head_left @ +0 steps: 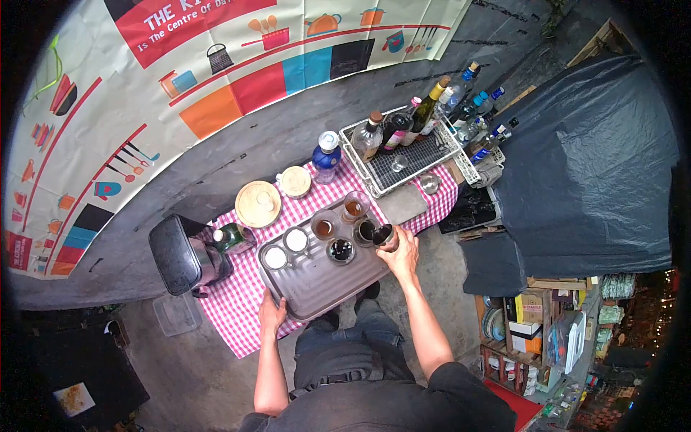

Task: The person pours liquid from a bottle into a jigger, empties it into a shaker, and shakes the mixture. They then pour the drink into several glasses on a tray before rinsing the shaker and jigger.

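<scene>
A brown serving tray (317,288) lies on the red-and-white checked cloth. My left hand (272,315) grips its near left corner, fingers partly hidden at the edge. At the tray's right end, my right hand (401,253) is closed around a glass of dark drink (384,235), tilted slightly. Beside it on the tray stand another dark-filled glass (365,232) and a glass with dark liquid and pale bits on top (340,251). Two glasses of amber drink (324,229) (353,209) are behind. Two white-filled cups (275,258) (296,240) stand at the left.
Wooden-lidded containers (258,204) and a blue bottle (327,155) stand behind the tray. A wire rack (381,189) holds several bottles at the back right. To the left are a green bottle (234,238) and a black bin (176,255). Crate shelves (497,349) stand at the right.
</scene>
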Demonstrator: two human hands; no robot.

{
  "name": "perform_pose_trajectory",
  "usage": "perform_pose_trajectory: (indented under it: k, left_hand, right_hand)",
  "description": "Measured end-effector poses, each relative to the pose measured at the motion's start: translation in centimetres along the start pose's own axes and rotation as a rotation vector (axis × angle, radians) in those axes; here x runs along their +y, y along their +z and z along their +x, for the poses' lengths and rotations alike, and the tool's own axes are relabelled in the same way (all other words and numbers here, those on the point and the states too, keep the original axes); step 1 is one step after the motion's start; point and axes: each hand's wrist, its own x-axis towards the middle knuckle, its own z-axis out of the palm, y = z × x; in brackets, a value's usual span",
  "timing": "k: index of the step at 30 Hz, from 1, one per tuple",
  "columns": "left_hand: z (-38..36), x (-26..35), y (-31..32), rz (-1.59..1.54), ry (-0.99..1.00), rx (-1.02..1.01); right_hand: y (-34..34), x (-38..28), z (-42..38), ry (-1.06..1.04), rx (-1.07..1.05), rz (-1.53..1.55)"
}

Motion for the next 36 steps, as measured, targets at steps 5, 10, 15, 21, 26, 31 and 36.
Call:
perform_pose_trajectory:
  k: [5, 10, 15, 21, 26, 31, 36]
  left_hand:
    - [0.2, -0.5, 0.6, 0.021, 0.032, 0.051]
    - [0.1, 0.0, 0.2, -0.002, -0.022, 0.005]
    - [0.1, 0.1, 0.0, -0.041, -0.049, -0.029]
    - [0.2, -0.1, 0.4, -0.020, -0.035, 0.002]
    - [0.1, -0.1, 0.4, -0.019, 0.013, 0.034]
    - [0.2, -0.1, 0.4, 0.000, 0.004, 0.026]
    - [0.0, 0.4, 0.0, 0.001, -0.029, -0.007]
  right_hand:
    - [-0.5, -0.5, 0.3, -0.021, 0.002, -0.025]
    - [-0.8, -0.8, 0.7, 0.015, -0.023, -0.060]
    - [-1.0, -0.8, 0.7, 0.013, -0.018, -0.071]
    - [-0.8, -0.3, 0.7, -0.003, 0.004, -0.050]
    - [-1.0, -0.5, 0.6, -0.004, 0.003, -0.047]
    - [-1.2, -0.7, 0.6, 0.014, -0.004, -0.060]
    - [-1.5, -1.0, 0.6, 0.012, -0.004, -0.064]
